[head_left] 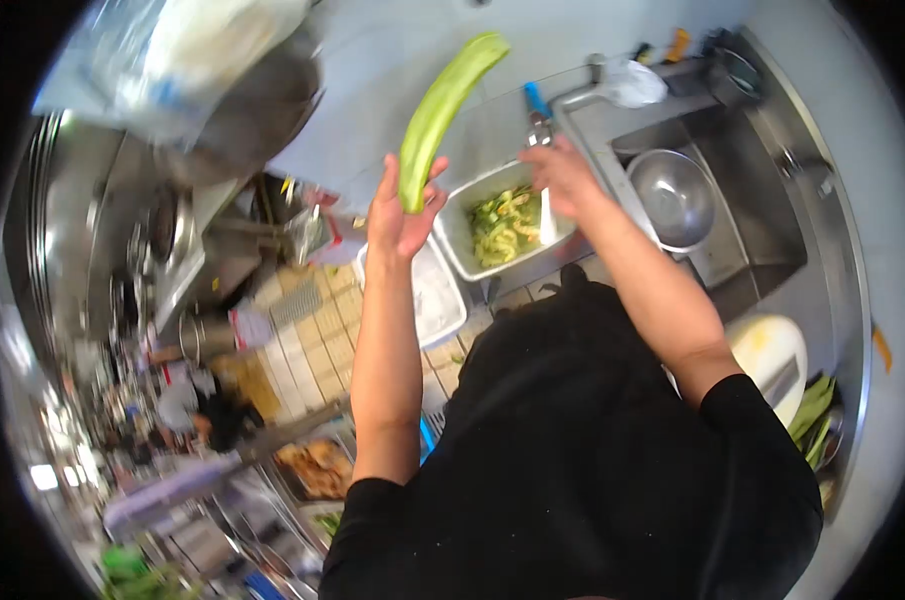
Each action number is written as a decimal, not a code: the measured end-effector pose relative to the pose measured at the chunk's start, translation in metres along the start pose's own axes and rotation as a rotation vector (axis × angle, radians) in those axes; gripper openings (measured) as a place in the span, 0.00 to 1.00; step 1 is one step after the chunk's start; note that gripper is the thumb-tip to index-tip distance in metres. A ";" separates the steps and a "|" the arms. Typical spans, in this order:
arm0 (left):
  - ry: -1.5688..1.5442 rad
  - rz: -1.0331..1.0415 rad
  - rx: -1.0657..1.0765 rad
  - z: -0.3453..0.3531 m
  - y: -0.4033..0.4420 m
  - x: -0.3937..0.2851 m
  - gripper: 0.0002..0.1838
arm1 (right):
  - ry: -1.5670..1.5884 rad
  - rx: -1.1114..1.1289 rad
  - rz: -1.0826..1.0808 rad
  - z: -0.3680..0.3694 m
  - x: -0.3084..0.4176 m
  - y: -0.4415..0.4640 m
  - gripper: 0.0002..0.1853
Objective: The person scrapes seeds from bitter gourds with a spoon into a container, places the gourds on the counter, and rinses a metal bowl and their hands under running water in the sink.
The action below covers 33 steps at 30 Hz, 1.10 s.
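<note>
My left hand holds up a long, slightly curved, pale green gourd by its lower end; it looks peeled. My right hand hovers over the right edge of a white bin, its fingers curled and blurred. Just under that hand shows a narrow white strip, but I cannot tell whether the hand grips it. Green and yellowish peelings lie inside the bin. Close to my right fingertips is a blue-and-metal object whose kind is unclear.
On the right, a steel bowl sits in a metal sink. A white board and long green vegetables are nearer me. Another white container stands left of the bin. A person is farther off at left.
</note>
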State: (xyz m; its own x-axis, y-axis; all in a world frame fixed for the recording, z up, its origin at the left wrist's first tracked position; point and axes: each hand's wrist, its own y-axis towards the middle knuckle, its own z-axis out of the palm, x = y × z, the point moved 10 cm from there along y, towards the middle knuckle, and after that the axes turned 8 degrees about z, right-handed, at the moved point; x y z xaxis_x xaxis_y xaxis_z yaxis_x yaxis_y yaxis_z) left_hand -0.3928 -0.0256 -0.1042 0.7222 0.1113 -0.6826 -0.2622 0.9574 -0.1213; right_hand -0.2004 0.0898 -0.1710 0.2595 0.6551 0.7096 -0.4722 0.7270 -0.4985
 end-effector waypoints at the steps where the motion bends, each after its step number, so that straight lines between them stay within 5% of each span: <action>1: -0.033 -0.031 0.062 0.002 0.004 0.007 0.24 | 0.070 0.035 0.004 0.003 -0.001 -0.016 0.12; 5: 0.042 -0.150 0.142 0.034 0.010 0.052 0.21 | 0.097 0.105 -0.050 -0.028 -0.009 -0.051 0.10; 8: 0.056 -0.359 0.254 0.091 -0.006 0.123 0.22 | 0.436 0.012 -0.097 -0.064 -0.004 -0.103 0.13; 11: 0.266 -0.446 0.349 0.129 -0.030 0.187 0.23 | 0.496 -0.292 -0.283 -0.123 0.000 -0.174 0.21; 14: 0.382 -0.612 0.679 0.186 -0.087 0.264 0.23 | 0.589 -0.651 -0.396 -0.188 -0.013 -0.256 0.30; 18: 0.466 -0.788 1.031 0.236 -0.172 0.324 0.32 | 0.580 -0.904 -0.533 -0.244 -0.021 -0.360 0.30; 20: 0.561 -0.657 1.305 0.256 -0.191 0.326 0.35 | 0.560 -1.091 -0.465 -0.295 -0.035 -0.413 0.25; 21: 0.574 -0.689 1.306 0.261 -0.193 0.325 0.37 | 0.358 -1.141 -0.581 -0.328 -0.029 -0.445 0.24; 22: 0.592 -0.700 1.300 0.263 -0.189 0.323 0.36 | 0.347 -1.383 -0.393 -0.347 -0.027 -0.491 0.19; 23: 0.601 -0.705 1.250 0.260 -0.178 0.323 0.36 | 0.250 -1.361 -0.534 -0.393 -0.031 -0.526 0.17; 24: 0.606 -0.709 1.201 0.253 -0.164 0.323 0.35 | 0.077 -1.579 -0.456 -0.427 -0.026 -0.574 0.16; 27: 0.721 -0.673 0.880 0.211 -0.104 0.314 0.30 | 0.207 -1.649 -0.395 -0.517 -0.021 -0.654 0.32; 28: 0.732 -0.644 0.857 0.193 -0.090 0.313 0.30 | 0.232 -1.666 -0.329 -0.547 -0.026 -0.670 0.16; 29: 0.822 -0.601 0.742 0.163 -0.068 0.309 0.28 | -0.080 -1.650 0.015 -0.594 -0.037 -0.691 0.19; 30: 0.913 -0.551 0.613 0.134 -0.045 0.297 0.25 | -0.446 -1.595 -0.154 -0.647 -0.048 -0.709 0.20; 31: 0.934 -0.506 0.550 0.110 -0.030 0.281 0.25 | -0.113 -1.790 -0.052 -0.684 -0.074 -0.743 0.14; 32: 1.002 -0.445 0.485 0.084 -0.020 0.261 0.24 | -0.126 -1.845 -0.114 -0.708 -0.073 -0.757 0.09; 33: 1.060 -0.390 0.422 0.065 -0.013 0.243 0.23 | -0.012 -1.626 -0.380 -0.662 -0.040 -0.747 0.13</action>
State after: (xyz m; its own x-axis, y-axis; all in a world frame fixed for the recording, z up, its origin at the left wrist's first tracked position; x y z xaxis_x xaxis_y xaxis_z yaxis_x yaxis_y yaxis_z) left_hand -0.1722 0.0061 -0.2222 -0.2299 -0.2898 -0.9291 0.2297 0.9115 -0.3411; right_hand 0.6996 -0.3438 -0.1566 0.1374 0.4072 0.9030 0.9221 0.2804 -0.2667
